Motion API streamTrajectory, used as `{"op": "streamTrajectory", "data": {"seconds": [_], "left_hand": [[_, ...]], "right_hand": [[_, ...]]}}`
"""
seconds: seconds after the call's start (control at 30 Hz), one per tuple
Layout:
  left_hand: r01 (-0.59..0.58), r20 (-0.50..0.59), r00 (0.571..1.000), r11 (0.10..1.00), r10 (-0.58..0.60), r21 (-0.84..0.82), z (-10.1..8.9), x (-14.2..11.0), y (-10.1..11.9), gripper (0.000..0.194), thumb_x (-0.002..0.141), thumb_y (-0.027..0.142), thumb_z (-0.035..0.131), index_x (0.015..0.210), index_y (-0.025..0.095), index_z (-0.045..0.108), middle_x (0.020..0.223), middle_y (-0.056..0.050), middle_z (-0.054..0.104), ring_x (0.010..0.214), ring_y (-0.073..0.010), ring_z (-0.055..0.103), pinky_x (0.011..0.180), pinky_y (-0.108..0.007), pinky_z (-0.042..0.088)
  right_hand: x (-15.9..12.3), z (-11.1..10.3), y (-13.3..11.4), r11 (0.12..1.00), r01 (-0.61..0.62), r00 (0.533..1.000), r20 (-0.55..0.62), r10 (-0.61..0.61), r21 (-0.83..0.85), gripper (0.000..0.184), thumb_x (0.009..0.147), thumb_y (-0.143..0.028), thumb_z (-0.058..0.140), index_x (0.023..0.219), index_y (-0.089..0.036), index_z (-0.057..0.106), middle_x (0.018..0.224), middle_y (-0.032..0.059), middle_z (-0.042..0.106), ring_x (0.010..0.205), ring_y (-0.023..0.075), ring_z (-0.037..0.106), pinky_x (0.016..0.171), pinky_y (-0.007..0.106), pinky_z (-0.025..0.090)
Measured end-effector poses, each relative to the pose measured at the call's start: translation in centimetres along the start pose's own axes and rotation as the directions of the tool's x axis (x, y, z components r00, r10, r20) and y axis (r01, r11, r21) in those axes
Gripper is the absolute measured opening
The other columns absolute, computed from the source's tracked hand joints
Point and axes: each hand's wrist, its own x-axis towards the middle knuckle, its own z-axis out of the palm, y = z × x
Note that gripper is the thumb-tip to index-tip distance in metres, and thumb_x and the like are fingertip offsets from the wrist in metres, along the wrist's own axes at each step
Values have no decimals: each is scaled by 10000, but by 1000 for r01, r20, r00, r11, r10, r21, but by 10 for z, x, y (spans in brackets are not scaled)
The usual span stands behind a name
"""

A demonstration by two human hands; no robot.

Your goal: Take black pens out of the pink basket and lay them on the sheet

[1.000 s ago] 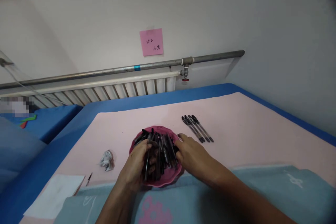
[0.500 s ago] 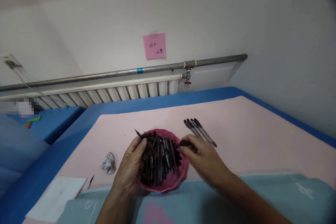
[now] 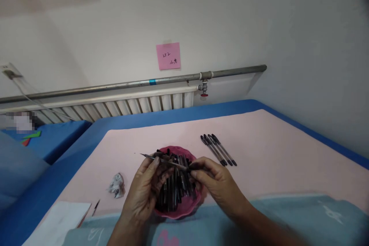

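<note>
A slim clear-barrelled pen [image 3: 172,163] lies slantwise above the basket, its bare tip pointing left. My left hand [image 3: 140,190] is closed on it near the tip, its fingertips stained dark. At the pen's right end, my right hand [image 3: 220,182] pinches a small black part, perhaps a cap or plug; whether it sits on the barrel is hidden by the fingers. Below both hands, a pink basket [image 3: 188,211] holds many dark pen pieces [image 3: 172,194]. Several capped pens [image 3: 216,147] lie side by side to the right, black caps toward the wall.
A crumpled grey-white wad [image 3: 117,185] rests left of the basket. Near it are a small dark pen tip [image 3: 96,207] and a white sheet [image 3: 59,221]. Pink paper [image 3: 276,153] covers the blue table [image 3: 184,112]; a teal cloth [image 3: 288,213] lies at the front. A radiator [image 3: 144,104] runs behind.
My right hand has moved from the basket's right side up to the pen's end with the small black part. The pen in my left hand now spans between both hands.
</note>
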Motion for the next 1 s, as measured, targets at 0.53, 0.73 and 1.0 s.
{"op": "streamTrajectory", "data": {"seconds": [0.53,0.73,1.0], "left_hand": [[8,-20,1000,1000,-9,-18,1,3,-7,104,718,132,618,820,151,623,807,-39,692,758,-145,653,725,-278,544],[12,-5,1000,1000,-12,12,-1,5,-8,101,727,149,615,827,160,624,799,-25,695,744,-135,651,710,-264,543],[34,4,999,999,-34,29,0,3,-7,67,724,155,615,790,157,628,780,-25,696,732,-133,649,703,-253,534]], "right_hand": [[-5,-2,6,889,320,944,28,-329,-329,90,789,-221,508,839,-196,579,697,0,578,639,126,548,584,242,447],[-6,-5,6,739,410,901,114,-418,-535,121,832,-220,467,871,-199,579,725,9,597,664,130,559,615,238,441],[-4,-6,9,638,404,902,167,-399,-655,117,794,-236,514,904,-197,529,767,6,589,671,130,541,605,239,420]]}}
